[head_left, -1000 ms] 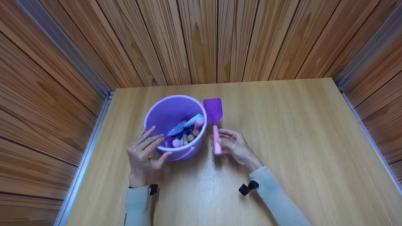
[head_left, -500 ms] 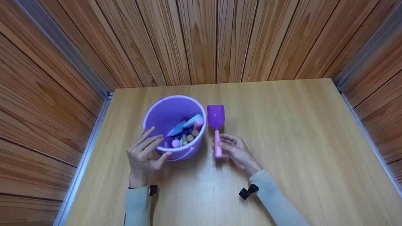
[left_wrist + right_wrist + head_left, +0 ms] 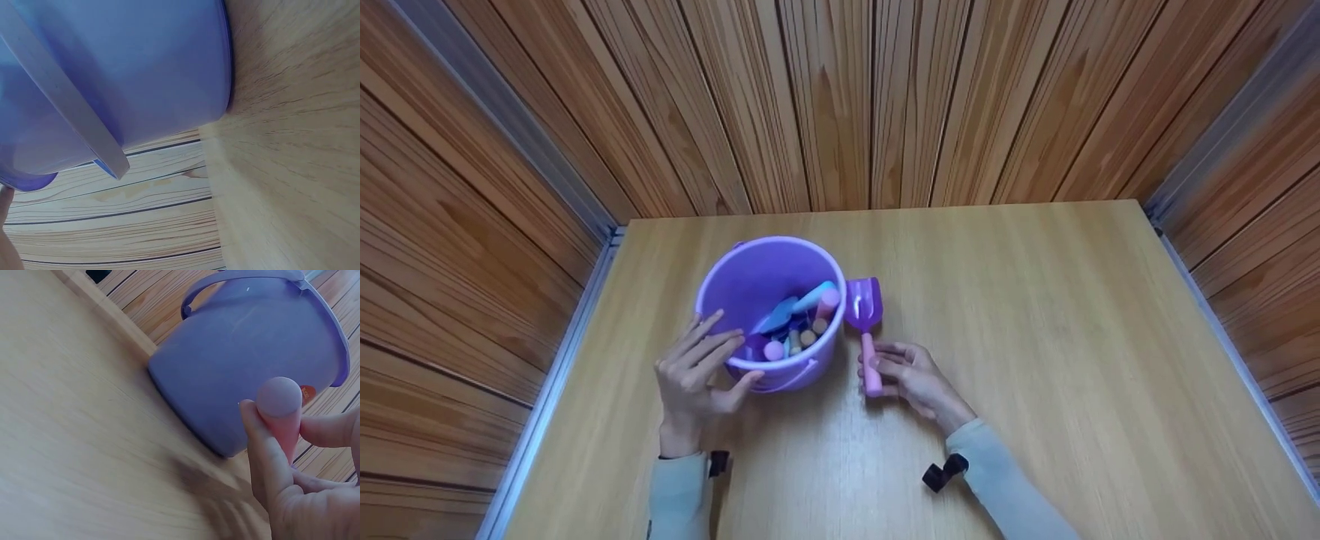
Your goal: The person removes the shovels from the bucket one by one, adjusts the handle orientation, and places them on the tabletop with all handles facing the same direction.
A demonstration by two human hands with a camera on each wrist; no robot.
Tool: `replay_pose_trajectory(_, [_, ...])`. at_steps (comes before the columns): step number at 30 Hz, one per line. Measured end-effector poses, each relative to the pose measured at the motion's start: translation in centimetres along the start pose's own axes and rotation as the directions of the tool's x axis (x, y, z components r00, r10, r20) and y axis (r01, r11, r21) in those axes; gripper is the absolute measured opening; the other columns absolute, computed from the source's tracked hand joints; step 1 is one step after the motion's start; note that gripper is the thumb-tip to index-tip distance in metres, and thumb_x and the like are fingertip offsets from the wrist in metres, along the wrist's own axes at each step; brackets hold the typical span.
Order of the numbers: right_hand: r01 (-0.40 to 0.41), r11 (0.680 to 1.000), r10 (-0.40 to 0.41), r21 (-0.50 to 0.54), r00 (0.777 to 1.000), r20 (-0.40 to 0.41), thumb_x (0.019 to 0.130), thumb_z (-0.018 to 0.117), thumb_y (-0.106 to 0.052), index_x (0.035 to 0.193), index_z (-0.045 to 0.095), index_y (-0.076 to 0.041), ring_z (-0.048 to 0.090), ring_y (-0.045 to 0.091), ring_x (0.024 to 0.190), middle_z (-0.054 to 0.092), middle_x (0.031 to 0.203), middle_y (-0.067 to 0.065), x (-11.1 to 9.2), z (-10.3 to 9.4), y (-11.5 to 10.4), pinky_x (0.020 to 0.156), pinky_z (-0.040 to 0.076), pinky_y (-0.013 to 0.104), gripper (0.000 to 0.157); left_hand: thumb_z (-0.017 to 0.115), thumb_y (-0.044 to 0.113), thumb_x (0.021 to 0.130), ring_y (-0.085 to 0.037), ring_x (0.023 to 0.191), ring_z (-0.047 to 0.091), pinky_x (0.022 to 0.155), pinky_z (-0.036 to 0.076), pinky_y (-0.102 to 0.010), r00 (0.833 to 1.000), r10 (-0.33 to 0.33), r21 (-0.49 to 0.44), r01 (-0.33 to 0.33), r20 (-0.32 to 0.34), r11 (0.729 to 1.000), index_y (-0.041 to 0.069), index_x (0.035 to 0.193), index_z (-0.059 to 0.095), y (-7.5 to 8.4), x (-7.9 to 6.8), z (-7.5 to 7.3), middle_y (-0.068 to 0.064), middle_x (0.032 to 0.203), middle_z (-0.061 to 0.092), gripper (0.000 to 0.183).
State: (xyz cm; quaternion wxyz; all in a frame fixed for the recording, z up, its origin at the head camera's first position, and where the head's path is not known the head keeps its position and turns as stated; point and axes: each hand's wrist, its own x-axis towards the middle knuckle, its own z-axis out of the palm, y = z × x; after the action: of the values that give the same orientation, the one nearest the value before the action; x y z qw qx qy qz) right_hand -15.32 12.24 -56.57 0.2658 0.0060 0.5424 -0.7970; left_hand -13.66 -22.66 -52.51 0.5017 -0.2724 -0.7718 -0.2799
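Observation:
A purple bucket [image 3: 769, 259] stands upright on the table, left of centre in the head view. My left hand [image 3: 697, 371] holds its near left rim, fingers over the edge and thumb against the outside. Between thumb and fingers, my right hand [image 3: 911, 375] grips the pink handle of a toy shovel [image 3: 870, 364], whose purple blade [image 3: 864, 301] points away, right beside the bucket. In the right wrist view the round end of the shovel handle [image 3: 278, 398] faces the camera. Inside the bucket lie a light-blue toy tool [image 3: 810, 298] and several pink-ended and tan-ended handles, partly hidden.
The bucket's handle [image 3: 73, 107] hangs down along its outside. Wood-panelled walls [image 3: 832, 105] rise behind and at both sides of the wooden table [image 3: 1035, 337], with metal rails [image 3: 551, 397] at the sides. A small black device [image 3: 945, 471] sits on the right wrist.
My right hand has drawn the toy shovel nearer to me along the bucket's right side. The left hand keeps its hold on the rim, and the head view has shifted slightly.

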Motion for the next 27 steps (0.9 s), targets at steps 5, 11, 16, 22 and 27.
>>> replay_pose_trajectory(5, [-0.019, 1.000, 0.019, 0.009, 1.000, -0.004, 0.106, 0.063, -0.007, 0.157, 0.035, 0.011, 0.073, 0.031, 0.116, 0.053, 0.150, 0.035, 0.0, 0.3, 0.7, 0.100, 0.065, 0.045, 0.061, 0.074, 0.067, 0.089, -0.035, 0.108, 0.080, 0.101, 0.060, -0.057, 1.000, -0.003, 0.013, 0.003, 0.004, 1.000, 0.009, 0.101, 0.087, 0.0, -0.3, -0.4, -0.009, 0.098, 0.084, 0.060])
replay_pose_trajectory(11, [-0.026, 0.999, 0.026, 0.024, 1.000, -0.002, 0.105, 0.063, -0.005, 0.157, 0.035, 0.014, 0.073, 0.030, 0.113, 0.056, 0.146, 0.035, 0.0, 0.5, 1.2, 0.099, 0.065, 0.046, 0.061, 0.074, 0.066, 0.089, -0.039, 0.104, 0.080, 0.111, 0.056, -0.048, 1.000, 0.004, 0.017, -0.004, -0.004, 1.000, 0.008, 0.100, 0.086, 0.1, -0.5, -0.7, -0.009, 0.097, 0.084, 0.060])
replay_pose_trajectory(16, [-0.030, 0.999, 0.030, 0.030, 1.000, 0.001, 0.104, 0.064, -0.005, 0.155, 0.036, 0.015, 0.074, 0.030, 0.109, 0.058, 0.139, 0.035, 0.1, 0.5, 1.5, 0.101, 0.064, 0.048, 0.061, 0.075, 0.066, 0.089, -0.039, 0.105, 0.080, 0.113, 0.054, -0.048, 1.000, -0.008, 0.008, 0.008, -0.003, 1.000, 0.008, 0.102, 0.086, 0.1, -0.4, -0.7, -0.011, 0.097, 0.084, 0.060])
replay_pose_trajectory(22, [-0.034, 0.999, 0.034, 0.028, 0.999, -0.014, 0.104, 0.063, -0.003, 0.153, 0.038, 0.016, 0.075, 0.030, 0.108, 0.062, 0.135, 0.034, 0.1, 0.2, 1.6, 0.101, 0.064, 0.048, 0.059, 0.074, 0.067, 0.089, -0.037, 0.106, 0.080, 0.105, 0.059, -0.055, 1.000, 0.005, 0.018, -0.005, 0.000, 1.000, 0.010, 0.102, 0.086, 0.2, -0.3, -0.5, -0.009, 0.099, 0.084, 0.060])
replay_pose_trajectory(27, [-0.029, 1.000, 0.029, 0.005, 0.999, -0.025, 0.105, 0.062, -0.005, 0.152, 0.038, 0.017, 0.074, 0.031, 0.109, 0.062, 0.136, 0.033, 0.3, -0.1, 1.4, 0.100, 0.065, 0.047, 0.057, 0.074, 0.067, 0.089, -0.037, 0.107, 0.079, 0.105, 0.059, -0.056, 1.000, 0.001, 0.014, -0.001, -0.001, 1.000, 0.009, 0.101, 0.086, 0.1, -0.1, -0.2, -0.011, 0.098, 0.084, 0.061])
